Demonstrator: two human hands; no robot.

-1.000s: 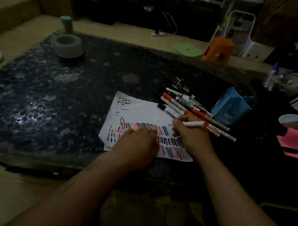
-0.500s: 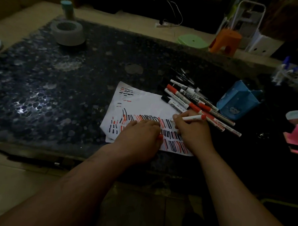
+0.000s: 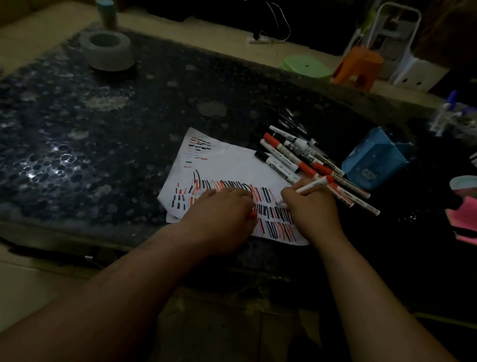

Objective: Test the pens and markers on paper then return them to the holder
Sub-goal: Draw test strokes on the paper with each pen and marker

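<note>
Head view is dim, and much in it is hard to read. Both forearms run out of the bottom of the frame. At the far right something pink (image 3: 471, 220) is cut off by the edge. The thin black pens (image 3: 293, 121) at the far end of the loose pile nearly vanish against the dark bench (image 3: 93, 127).

A sheet of paper (image 3: 231, 167), covered with short red and black strokes, lies near the bench's front edge. The left hand (image 3: 219, 217) rests palm down on its near part, fingers curled under. They close on a small red cap (image 3: 252, 214), of which only the end shows.

Just beside it, the right hand (image 3: 312, 207) pinches a white marker (image 3: 311, 186) between thumb and fingers. Its tip is on the paper. Its barrel slants up and to the right, with a red band at the far end.

The loose markers (image 3: 293, 156) lie side by side on the bench, touching the paper's right edge and just beyond the right hand's knuckles. The blue holder (image 3: 376, 161) stands just to their right, well clear of both hands. Its inside is hidden.
</note>
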